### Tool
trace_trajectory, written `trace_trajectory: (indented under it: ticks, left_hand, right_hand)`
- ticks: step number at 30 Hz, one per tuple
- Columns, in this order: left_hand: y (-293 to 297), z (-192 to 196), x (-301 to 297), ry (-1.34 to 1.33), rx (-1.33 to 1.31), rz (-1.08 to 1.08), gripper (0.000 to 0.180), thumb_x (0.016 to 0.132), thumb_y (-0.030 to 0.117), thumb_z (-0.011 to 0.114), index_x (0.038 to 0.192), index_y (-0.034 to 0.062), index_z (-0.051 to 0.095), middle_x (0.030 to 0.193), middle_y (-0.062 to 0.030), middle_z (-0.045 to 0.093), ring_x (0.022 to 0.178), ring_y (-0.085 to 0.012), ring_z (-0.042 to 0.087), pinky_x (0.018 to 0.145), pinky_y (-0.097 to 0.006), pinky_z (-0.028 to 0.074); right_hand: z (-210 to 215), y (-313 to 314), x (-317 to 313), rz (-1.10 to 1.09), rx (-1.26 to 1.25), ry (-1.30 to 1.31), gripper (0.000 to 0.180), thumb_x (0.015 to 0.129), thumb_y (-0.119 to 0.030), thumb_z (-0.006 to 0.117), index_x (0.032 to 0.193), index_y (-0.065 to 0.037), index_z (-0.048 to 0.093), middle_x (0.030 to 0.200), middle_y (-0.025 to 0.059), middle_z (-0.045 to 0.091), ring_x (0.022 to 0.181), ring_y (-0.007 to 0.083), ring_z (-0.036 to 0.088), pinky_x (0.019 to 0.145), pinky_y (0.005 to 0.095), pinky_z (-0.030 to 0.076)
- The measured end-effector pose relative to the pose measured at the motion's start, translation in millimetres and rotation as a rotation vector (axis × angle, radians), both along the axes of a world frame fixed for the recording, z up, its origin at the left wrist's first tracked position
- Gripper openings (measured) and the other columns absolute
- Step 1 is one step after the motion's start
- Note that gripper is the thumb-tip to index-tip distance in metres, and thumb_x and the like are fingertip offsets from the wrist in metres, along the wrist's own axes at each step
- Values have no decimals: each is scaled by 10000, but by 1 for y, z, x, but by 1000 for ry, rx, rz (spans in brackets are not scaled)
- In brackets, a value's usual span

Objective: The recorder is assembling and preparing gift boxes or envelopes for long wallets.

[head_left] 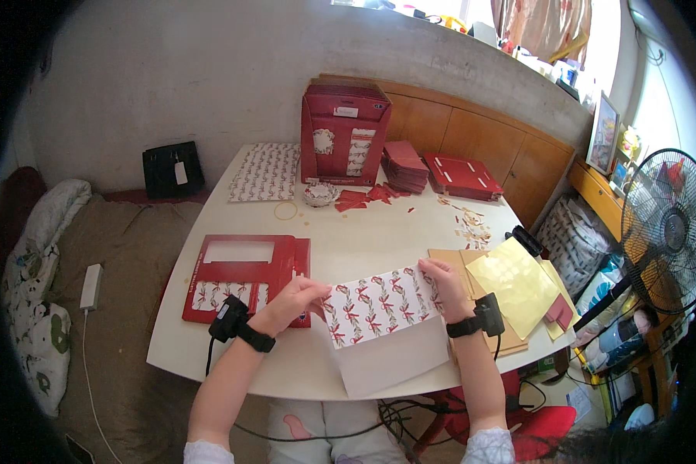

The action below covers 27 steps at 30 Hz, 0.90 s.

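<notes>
The patterned sheet (379, 303) — white card with red-and-green bows — lies at the near edge of the white table (363, 232), its plain lower half folded toward the person. The left hand (295, 300) pinches its left edge, fingers pressed together on the card; the right hand (445, 284) grips the top right corner, thumb under, fingers curled over it. So this sheet is mid-handling, not yet formed into anything.

Just left, touching the left hand's side, a flat red box blank (243, 278) with a window cut-out lies unfolded — by the look of it, unassembled. To the right, a stack of tan and glossy yellow sheets (510, 284) waits beside the right wrist. Farther back stand an upright red display box (342, 133) and piles of red folded blanks (433, 172), with red scraps (363, 196) scattered between. I judge plenty remains: most pieces are loose and flat.
</notes>
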<state>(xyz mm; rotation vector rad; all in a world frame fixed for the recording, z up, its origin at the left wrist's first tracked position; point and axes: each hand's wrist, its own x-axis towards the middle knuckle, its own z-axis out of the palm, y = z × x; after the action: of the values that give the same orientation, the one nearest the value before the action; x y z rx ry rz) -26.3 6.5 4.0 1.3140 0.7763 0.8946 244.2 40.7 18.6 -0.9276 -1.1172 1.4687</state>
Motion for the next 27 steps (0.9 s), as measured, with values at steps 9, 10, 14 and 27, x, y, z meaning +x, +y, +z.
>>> trace_trajectory:
  ticks: [9,10,14,27]
  left_hand:
    - [0,3,10,109,94,140,132,764,128,584,777,-2,598,698,-5,583,648,-39,518,579,-184,409]
    - [0,3,10,140,138,194,137,758,130,585,760,-6,598,701,-4,584,648,-43,519,581,-186,409]
    - [6,-10,12,206,296,328,141,736,128,590,740,-12,599,679,-19,591,638,-61,524,587,-199,411]
    - [-6,-10,41,318,433,288,128,756,119,582,785,-5,587,692,-13,585,645,-39,509,569,-196,413]
  right_hand:
    - [-15,0,-8,84,204,-175,138,816,-148,511,793,-26,571,748,-15,560,620,31,500,562,163,396]
    - [-14,0,-9,85,203,-176,138,816,-148,511,793,-26,571,748,-15,560,620,31,500,562,163,396]
    - [-2,-3,-17,-196,739,-704,79,742,-72,558,811,-39,577,842,44,567,733,137,522,674,246,414]
    - [1,-10,-54,128,957,-957,70,703,-109,586,734,-57,550,739,45,551,771,227,503,725,329,368]
